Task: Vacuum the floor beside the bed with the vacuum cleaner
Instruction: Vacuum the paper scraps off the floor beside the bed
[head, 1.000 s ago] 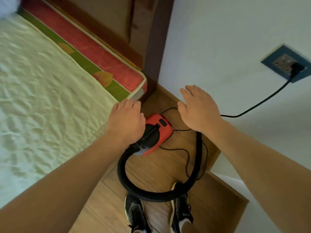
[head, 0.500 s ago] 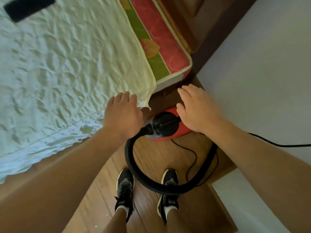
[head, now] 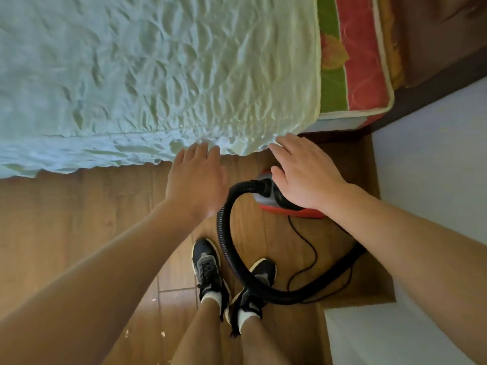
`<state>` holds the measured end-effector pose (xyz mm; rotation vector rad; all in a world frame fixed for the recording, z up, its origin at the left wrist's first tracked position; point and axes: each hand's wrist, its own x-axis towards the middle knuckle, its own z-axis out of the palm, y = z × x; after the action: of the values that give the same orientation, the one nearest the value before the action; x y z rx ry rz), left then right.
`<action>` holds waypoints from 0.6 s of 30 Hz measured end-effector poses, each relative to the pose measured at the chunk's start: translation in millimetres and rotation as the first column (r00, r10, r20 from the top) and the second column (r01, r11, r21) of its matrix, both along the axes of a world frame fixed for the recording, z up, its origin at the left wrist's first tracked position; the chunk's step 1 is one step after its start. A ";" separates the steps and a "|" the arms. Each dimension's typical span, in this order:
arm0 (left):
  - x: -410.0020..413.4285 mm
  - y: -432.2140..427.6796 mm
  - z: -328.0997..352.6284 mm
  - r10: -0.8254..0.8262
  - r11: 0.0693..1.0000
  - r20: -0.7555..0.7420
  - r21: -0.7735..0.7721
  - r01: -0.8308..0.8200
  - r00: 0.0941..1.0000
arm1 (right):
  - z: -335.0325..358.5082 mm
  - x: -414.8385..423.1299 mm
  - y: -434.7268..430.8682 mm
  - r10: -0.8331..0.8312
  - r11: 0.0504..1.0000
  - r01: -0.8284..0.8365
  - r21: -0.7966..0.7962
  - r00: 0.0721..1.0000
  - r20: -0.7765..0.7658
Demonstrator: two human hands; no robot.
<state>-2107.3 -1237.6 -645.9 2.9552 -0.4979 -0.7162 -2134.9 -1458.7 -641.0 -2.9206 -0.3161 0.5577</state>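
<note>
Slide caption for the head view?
Open right hand above the red vacuum cleaner, open left hand beside it, black hose looped on floor by bed.

Black sneakers point(head: 208, 264), white socks point(head: 214, 299), white wall point(head: 434, 143), small pale scraps point(head: 153, 299)

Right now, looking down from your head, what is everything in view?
bed cover: one, pale green, spread over the bed, upper left
mattress: one, red and green pattern, bare strip at upper right
vacuum cleaner: one, red and black, on the floor by the bed corner
hose: one, black, looping from the vacuum cleaner past the shoes
cord: one, thin black, on the floor
floor: brown wood
specks: a few, pale, lower left floor
wall: white, right
shoes: two, black, on the floor
left hand: open, by the bed edge
right hand: open, over the vacuum cleaner
</note>
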 end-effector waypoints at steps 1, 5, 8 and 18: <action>-5.2 7.8 -5.8 0.016 1.000 -0.006 0.004 -0.016 1.000 | -5.3 0.9 6.2 0.023 1.000 -0.023 0.007 1.000 -0.010; -29.8 39.7 -33.1 0.104 0.995 -0.034 0.002 -0.104 0.994 | -33.9 1.4 30.3 0.140 0.990 -0.139 0.022 0.988 -0.064; -47.8 56.6 -55.2 0.149 0.989 -0.058 -0.001 -0.149 0.987 | -55.6 -0.7 48.3 0.196 0.980 -0.193 0.039 0.975 -0.100; -89.3 66.3 -117.1 0.241 0.968 -0.139 -0.035 -0.248 0.961 | -117.4 -20.9 82.3 0.388 0.921 -0.378 0.093 0.910 -0.148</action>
<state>-2196.6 -1171.3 -763.0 2.8248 -0.1350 -0.8487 -2155.9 -1376.4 -758.5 -2.7366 -0.8800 0.8191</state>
